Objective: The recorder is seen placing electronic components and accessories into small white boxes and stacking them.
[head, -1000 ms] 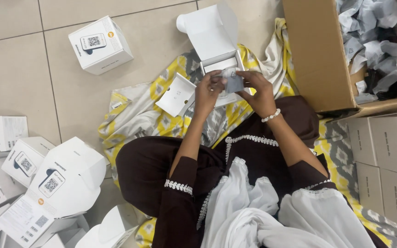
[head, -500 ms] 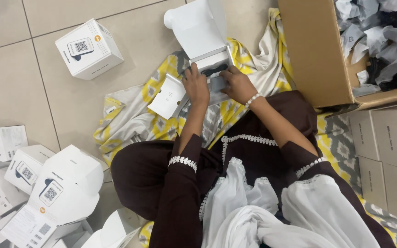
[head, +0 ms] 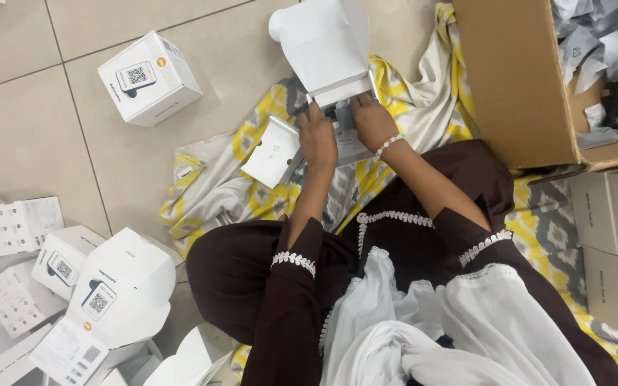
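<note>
I sit on a yellow, grey and white patterned cloth [head: 212,189] on a tiled floor. An open white box [head: 327,50] with its lid flap raised stands in front of me. My left hand [head: 318,139] and my right hand [head: 371,123] are side by side at the box's near opening, fingers reaching into it over a small grey item that is mostly hidden. A beaded bracelet sits on my right wrist. A white card insert [head: 273,151] lies just left of my left hand.
A closed white box [head: 149,77] stands on the tiles at upper left. Several opened white boxes and leaflets [head: 73,300] lie at lower left. A large cardboard carton [head: 520,78] of grey plastic bags stands at upper right, with plain cartons [head: 613,236] below it.
Both hands have moved forward from in front of my chest down to the open box's mouth. The small grey item they held went with them into the box.
</note>
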